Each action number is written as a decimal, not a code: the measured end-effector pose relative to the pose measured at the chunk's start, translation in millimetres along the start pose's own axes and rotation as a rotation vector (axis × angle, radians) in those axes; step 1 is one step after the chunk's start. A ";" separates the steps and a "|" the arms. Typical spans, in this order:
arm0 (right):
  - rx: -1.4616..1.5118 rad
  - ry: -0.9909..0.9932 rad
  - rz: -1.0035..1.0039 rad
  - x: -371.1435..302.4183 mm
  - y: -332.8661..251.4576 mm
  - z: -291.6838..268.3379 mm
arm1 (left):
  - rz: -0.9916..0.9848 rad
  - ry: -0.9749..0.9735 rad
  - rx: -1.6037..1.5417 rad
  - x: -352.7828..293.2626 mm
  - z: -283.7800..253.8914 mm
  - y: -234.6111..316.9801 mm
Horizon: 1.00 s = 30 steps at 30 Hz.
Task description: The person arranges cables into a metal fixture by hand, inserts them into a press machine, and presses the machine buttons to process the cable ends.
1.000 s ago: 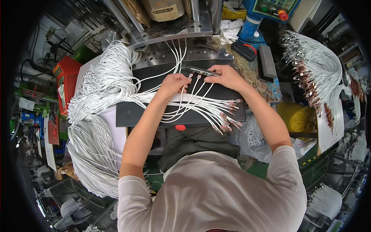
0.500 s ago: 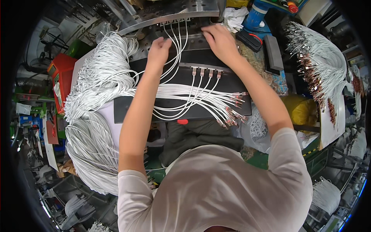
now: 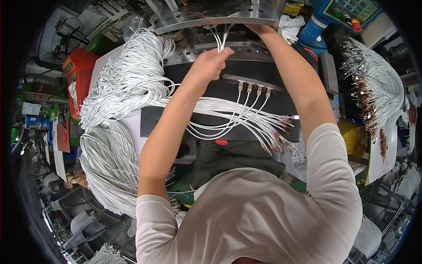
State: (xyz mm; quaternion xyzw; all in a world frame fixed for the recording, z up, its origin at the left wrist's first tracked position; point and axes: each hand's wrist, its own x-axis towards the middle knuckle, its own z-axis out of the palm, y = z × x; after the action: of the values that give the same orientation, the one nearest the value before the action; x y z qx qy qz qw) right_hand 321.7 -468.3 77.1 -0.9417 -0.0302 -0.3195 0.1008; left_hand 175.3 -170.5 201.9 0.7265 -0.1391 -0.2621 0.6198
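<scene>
My left hand (image 3: 212,65) is closed around a small group of white cables (image 3: 220,42) below the machine's metal plate. Their upper ends run toward the underside of the plate and are partly hidden. My right hand (image 3: 260,29) reaches beneath the plate's right edge, its fingers out of sight. Nearer me, a narrow holder strip (image 3: 255,82) carries several cable connectors (image 3: 249,88) side by side, their white leads curving down. Below it, a bundle of white cables (image 3: 220,105) with copper-coloured ends lies across the black work surface (image 3: 151,121).
A large heap of white cables (image 3: 132,66) lies on the left beside a red machine (image 3: 79,72). Another bundle with brown ends (image 3: 373,83) hangs at the right. A metal plate (image 3: 215,20) overhangs the back, with a control panel (image 3: 356,13) to its right.
My left hand has moved right and closed on the white cables, which are now drawn together. My right hand has gone under the plate. The whole view has shifted slightly.
</scene>
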 end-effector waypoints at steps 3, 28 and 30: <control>-0.018 0.039 -0.027 -9.9 8.9 -5.2 | 0.713 0.161 0.657 -39.7 -53.2 56.1; 0.402 -0.258 0.152 -194.0 -98.4 -198.6 | 0.801 0.018 1.075 -82.6 53.9 -69.4; 0.480 -0.039 0.133 -169.3 -95.9 -172.7 | 0.829 0.043 1.121 -74.1 42.2 -67.7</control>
State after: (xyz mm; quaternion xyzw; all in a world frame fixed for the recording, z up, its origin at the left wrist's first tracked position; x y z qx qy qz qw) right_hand 72.8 -409.4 124.5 -0.8968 -0.0452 -0.2774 0.3418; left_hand 82.6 -153.3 147.5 0.8288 -0.5071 0.1218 0.2028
